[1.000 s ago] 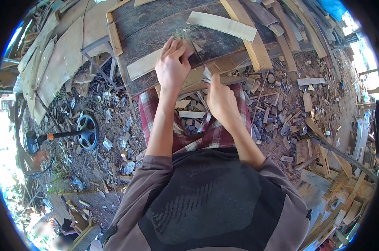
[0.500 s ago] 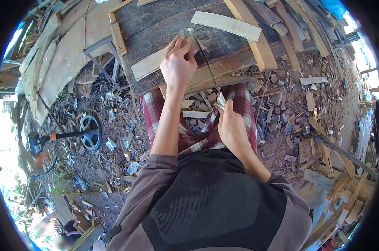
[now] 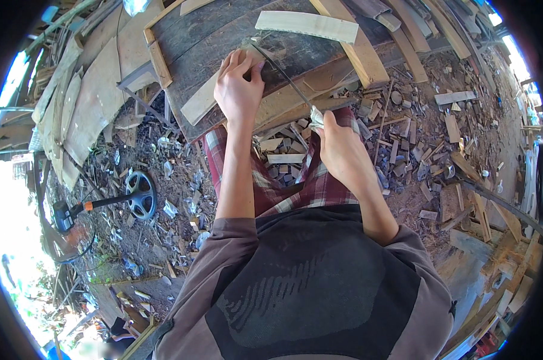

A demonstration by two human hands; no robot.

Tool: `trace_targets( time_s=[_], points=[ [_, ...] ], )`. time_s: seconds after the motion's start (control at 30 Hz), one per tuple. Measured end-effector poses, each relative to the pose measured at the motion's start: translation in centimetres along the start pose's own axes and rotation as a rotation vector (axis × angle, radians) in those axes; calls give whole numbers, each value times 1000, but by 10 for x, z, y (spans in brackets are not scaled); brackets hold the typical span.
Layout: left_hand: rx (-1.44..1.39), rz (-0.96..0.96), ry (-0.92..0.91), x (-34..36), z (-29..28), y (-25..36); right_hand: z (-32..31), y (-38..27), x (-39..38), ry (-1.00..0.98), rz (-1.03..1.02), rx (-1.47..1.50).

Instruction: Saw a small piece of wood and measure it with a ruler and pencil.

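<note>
My left hand (image 3: 238,90) presses down on a pale wooden board (image 3: 199,102) lying aslant on the dark workbench (image 3: 193,45). Its fingers curl over the board's far end and hide part of it. In my right hand (image 3: 345,149) is the pale, wrapped-looking handle of a long thin dark tool (image 3: 288,74); whether it is a saw or a file I cannot make out. The tool's shaft runs away to the left across the bench edge. Its far tip lies just beyond my left fingers, close to the board's end.
A pale wood strip (image 3: 307,26) rests across the bench, partly over a yellowish plank (image 3: 358,57). Wood offcuts (image 3: 286,158) litter the ground under and around the bench. A long-handled device with a black wheel-shaped end (image 3: 141,195) lies at left. Large sheets (image 3: 97,102) lean behind it.
My right hand has pushed the tool forward, away from my body, and a little to the right; the shaft now slants more. The left hand stays on the board. The whole view has shifted slightly.
</note>
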State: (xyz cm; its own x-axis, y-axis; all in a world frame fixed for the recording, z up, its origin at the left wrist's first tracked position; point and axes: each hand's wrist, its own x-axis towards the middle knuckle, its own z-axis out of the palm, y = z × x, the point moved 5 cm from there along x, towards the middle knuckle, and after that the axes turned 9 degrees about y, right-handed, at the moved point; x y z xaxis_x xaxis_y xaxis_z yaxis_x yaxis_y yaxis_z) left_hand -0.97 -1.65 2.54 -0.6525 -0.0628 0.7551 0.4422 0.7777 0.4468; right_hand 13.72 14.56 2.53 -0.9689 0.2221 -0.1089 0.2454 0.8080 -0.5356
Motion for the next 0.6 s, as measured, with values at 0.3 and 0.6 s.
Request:
trace_targets(
  time_s=[0.3, 0.6],
  points=[
    [20, -10, 4, -3, 2, -4, 8, 23, 4, 60, -84, 78],
    [-2, 9, -4, -2, 3, 3, 21, -29, 62, 124, -134, 109]
  ],
)
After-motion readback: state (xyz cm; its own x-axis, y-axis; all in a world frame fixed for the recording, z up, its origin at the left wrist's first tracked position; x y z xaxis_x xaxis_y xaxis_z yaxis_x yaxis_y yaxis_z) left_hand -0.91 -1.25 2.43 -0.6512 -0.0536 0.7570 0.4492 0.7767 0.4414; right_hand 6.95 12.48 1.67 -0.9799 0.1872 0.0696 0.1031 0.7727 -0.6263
